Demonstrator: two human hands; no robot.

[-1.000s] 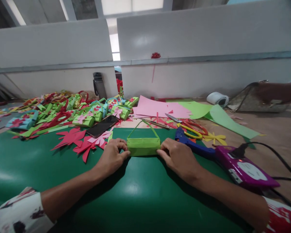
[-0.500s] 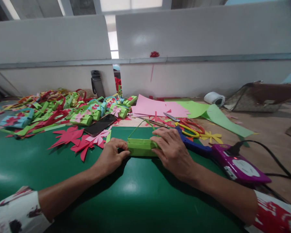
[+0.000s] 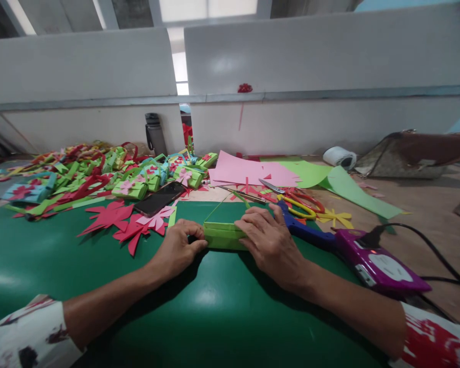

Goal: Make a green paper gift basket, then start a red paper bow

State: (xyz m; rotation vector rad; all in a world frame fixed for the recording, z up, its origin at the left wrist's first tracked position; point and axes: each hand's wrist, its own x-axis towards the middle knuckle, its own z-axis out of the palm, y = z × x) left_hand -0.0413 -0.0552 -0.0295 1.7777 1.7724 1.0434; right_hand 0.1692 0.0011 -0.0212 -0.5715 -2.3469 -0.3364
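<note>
A small green paper bag [image 3: 223, 237] with a thin strip handle rising behind it stands on the green mat [image 3: 214, 317] in front of me. My left hand [image 3: 184, 239] pinches its left end between thumb and fingers. Around its right end my right hand [image 3: 270, 240] is closed, fingers pressed on the top and front. Left of the bag lie red paper flowers [image 3: 109, 217] and a pink paper flower [image 3: 156, 220]. Just beyond my right hand is a blue glue gun [image 3: 310, 232], plugged into a purple power block [image 3: 379, 260].
A heap of paper bags [image 3: 95, 179] fills the back left, beside a phone [image 3: 160, 199] and a grey bottle [image 3: 155, 134]. Pink paper sheets [image 3: 253, 171], scissors [image 3: 301, 207] and a yellow paper flower [image 3: 335, 217] lie behind. A handbag [image 3: 414, 153] and a white roll [image 3: 339, 157] sit back right.
My right hand has slid slightly left along the bag's top, its fingers pressing closer. My left hand keeps its pinch. The view has shifted a little.
</note>
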